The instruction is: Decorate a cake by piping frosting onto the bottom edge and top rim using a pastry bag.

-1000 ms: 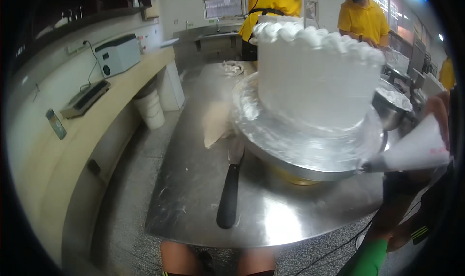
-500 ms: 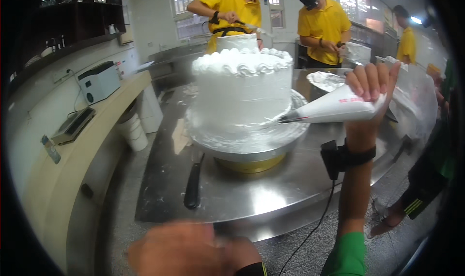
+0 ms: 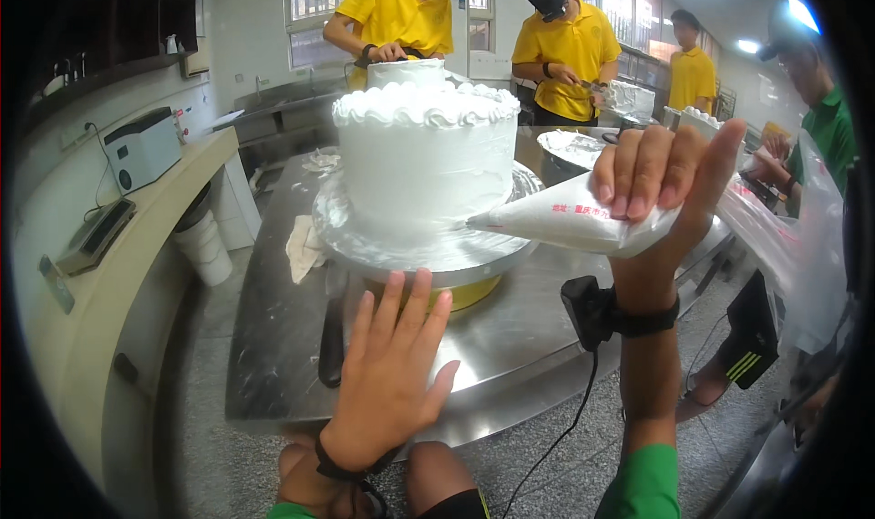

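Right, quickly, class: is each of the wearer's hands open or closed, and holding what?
Left hand: open, spread, holding nothing, by the turntable.
Right hand: closed around a white piping bag.

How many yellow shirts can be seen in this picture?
3: left yellow shirt behind the large front cake, middle yellow shirt right of it, right yellow shirt farther right. Others may be hidden.
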### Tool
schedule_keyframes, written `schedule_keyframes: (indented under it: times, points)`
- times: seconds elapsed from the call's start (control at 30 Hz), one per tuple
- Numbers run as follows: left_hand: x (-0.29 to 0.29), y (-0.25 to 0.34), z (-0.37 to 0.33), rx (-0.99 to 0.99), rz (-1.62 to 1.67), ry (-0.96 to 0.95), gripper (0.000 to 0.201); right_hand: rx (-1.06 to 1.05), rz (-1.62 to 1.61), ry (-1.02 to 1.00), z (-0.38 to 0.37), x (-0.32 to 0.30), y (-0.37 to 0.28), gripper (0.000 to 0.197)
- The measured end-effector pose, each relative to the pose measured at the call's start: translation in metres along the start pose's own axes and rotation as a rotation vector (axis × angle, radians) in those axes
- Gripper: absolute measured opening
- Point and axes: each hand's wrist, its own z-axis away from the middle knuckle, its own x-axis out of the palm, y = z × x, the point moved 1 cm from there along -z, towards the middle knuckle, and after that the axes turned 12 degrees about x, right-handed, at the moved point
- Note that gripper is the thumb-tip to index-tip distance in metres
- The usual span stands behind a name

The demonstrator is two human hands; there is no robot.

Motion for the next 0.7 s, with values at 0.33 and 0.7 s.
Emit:
schedule_keyframes:
  times: [0.33, 0.7]
  points:
    - [0.002, -0.011, 0.004, 0.03, 0.095, 0.072, 0.059, 0.028, 0.237, -0.228, -0.014, 0.031, 0.014, 0.054]
    - [0.005, -0.019, 0.011, 0.063, 0.157, 0.129, 0.049, 0.07, 0.422, -0.362, -0.014, 0.044, 0.015, 0.045]
